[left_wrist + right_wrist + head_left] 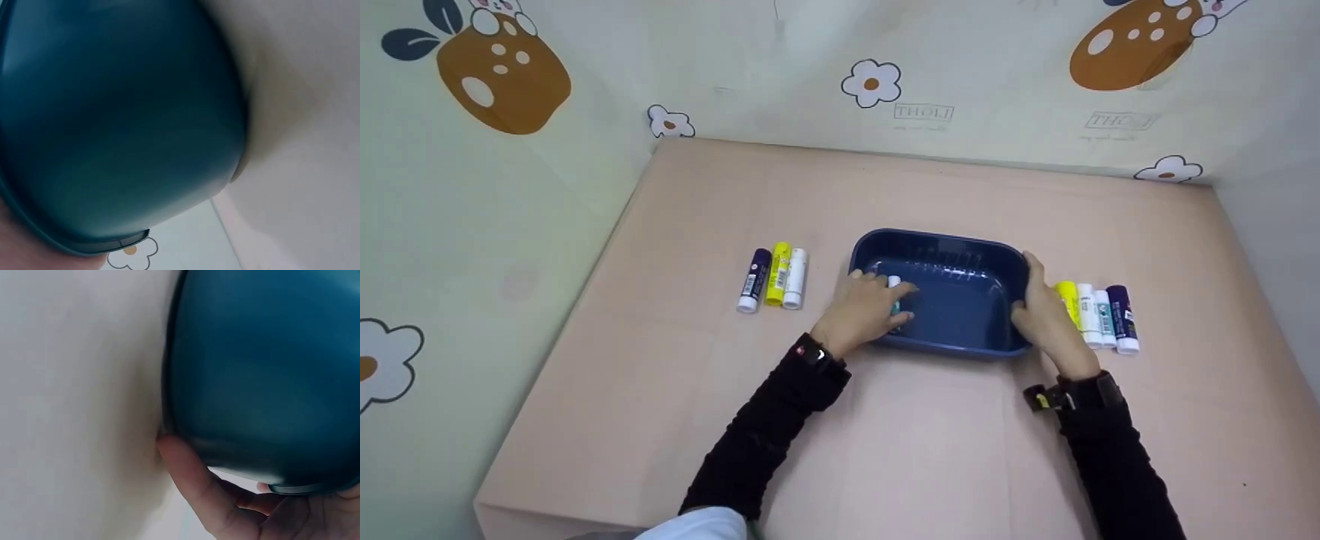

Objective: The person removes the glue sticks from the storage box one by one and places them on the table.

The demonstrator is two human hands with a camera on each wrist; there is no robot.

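Note:
A dark blue plastic basin [952, 349] sits in the middle of the table. My left hand [859, 311] reaches over its left rim, thumb and index finger spread apart and pointing into it. Under those fingers, by the left wall, lies a glue stick [895, 306] with a white end and a teal label, partly hidden by the hand. My right hand [1044, 315] grips the right end of the basin, thumb at the rim and fingers round the outside. In the right wrist view, a finger [194, 481] lies against the basin's outer wall [253, 394].
Left of the basin lie a dark purple glue stick [754, 280], a yellow one [778, 274] and a white one [795, 279]. At the right lie a yellow stick [1067, 300], white sticks [1087, 315] and a dark purple one [1123, 319]. A patterned wall [795, 90] borders the table.

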